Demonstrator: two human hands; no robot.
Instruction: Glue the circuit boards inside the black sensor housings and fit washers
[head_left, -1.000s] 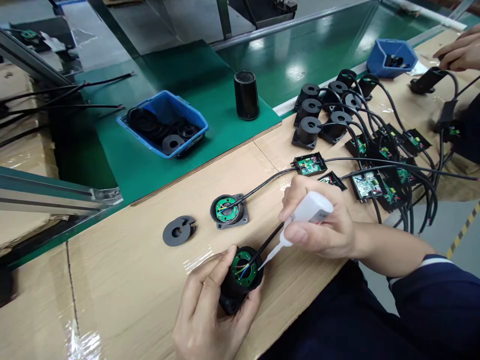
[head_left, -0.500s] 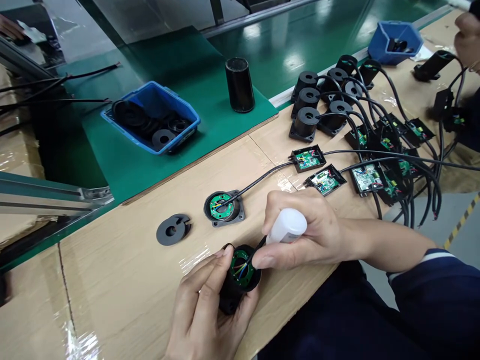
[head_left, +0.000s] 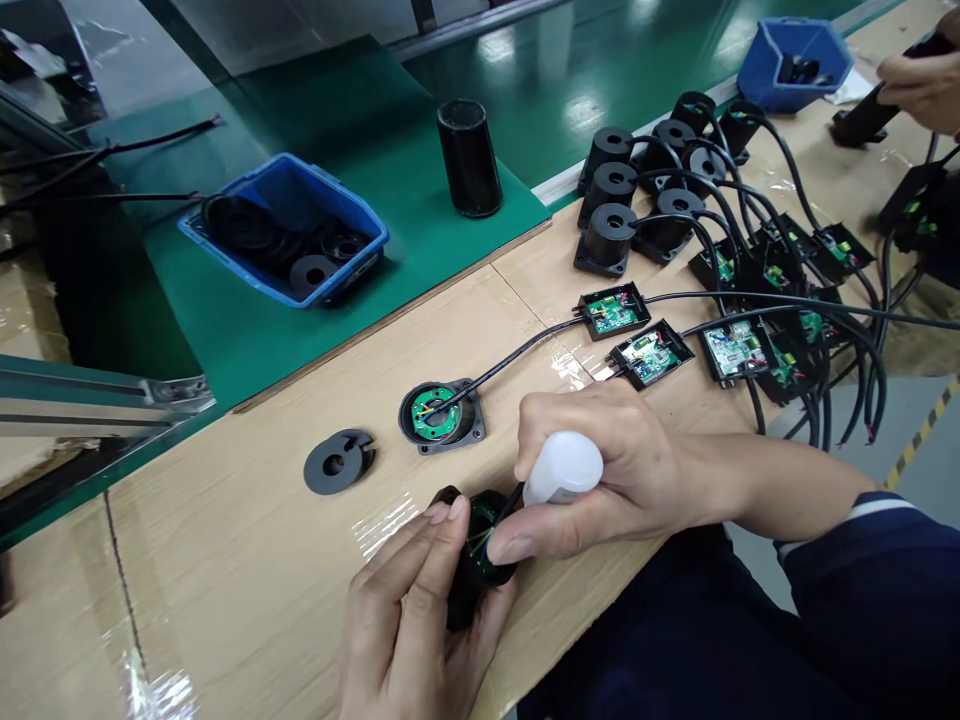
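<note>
My left hand (head_left: 416, 610) is closed around a black round housing (head_left: 466, 590), tilted so its mouth faces up. A circuit board and thin coloured wires show inside, with a black cable coming out. In my right hand (head_left: 600, 470) is a small white bottle (head_left: 564, 468), its tip pointed down at the housing's mouth and hidden by the fingers. Just beyond lies another open housing (head_left: 459, 415) with a green ring-shaped board (head_left: 436, 412); its cable runs to a small circuit box (head_left: 613, 312). Left of it rest dark slotted discs (head_left: 324, 468).
A blue bin (head_left: 300, 290) of black rings and a black cylinder (head_left: 470, 160) stand on the green mat (head_left: 375, 120). Capped housings (head_left: 609, 235), cables and circuit boxes (head_left: 649, 355) crowd the right. Another person's hand (head_left: 919, 85) works near a second blue bin (head_left: 787, 85).
My right hand and the bottle have moved slightly left and down, closer over the housing's mouth. The other person's hand has come further into view at the top right.
</note>
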